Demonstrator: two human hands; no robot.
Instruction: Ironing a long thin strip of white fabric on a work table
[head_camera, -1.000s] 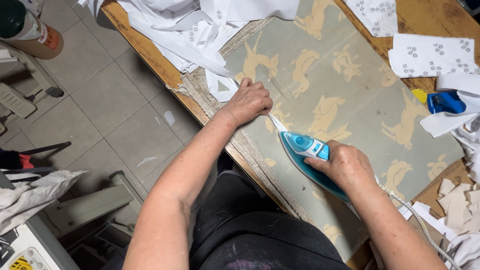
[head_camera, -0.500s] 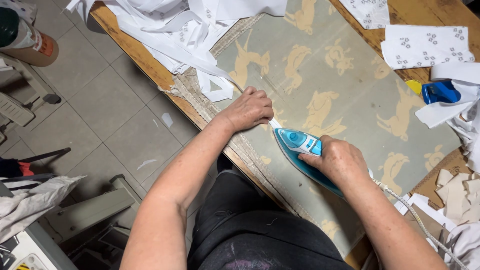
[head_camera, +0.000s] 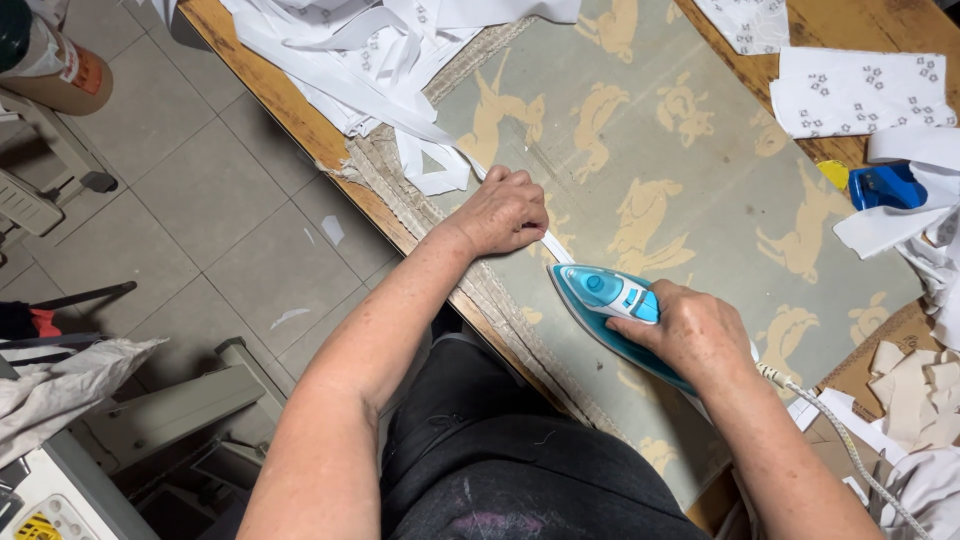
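My right hand (head_camera: 692, 335) grips the handle of a turquoise and white clothes iron (head_camera: 603, 297), which rests flat on a grey-green pad printed with tan animal shapes (head_camera: 700, 150). The iron's tip points at my left hand (head_camera: 503, 211), which presses a narrow white fabric strip (head_camera: 553, 245) down on the pad just ahead of the tip. The strip runs back from under my fingers to a heap of white strips (head_camera: 350, 50) at the far left of the table. The iron's cord (head_camera: 850, 450) trails off to the lower right.
White fabric pieces with small star prints (head_camera: 860, 92) lie at the upper right on the wooden table (head_camera: 300, 130). A blue tool (head_camera: 888, 186) and pale cut scraps (head_camera: 915, 385) sit at the right edge. Tiled floor, a chair base and a machine lie to the left.
The iron and my right hand have slid a little along the strip toward my left hand. My left hand stays pressed on the strip.
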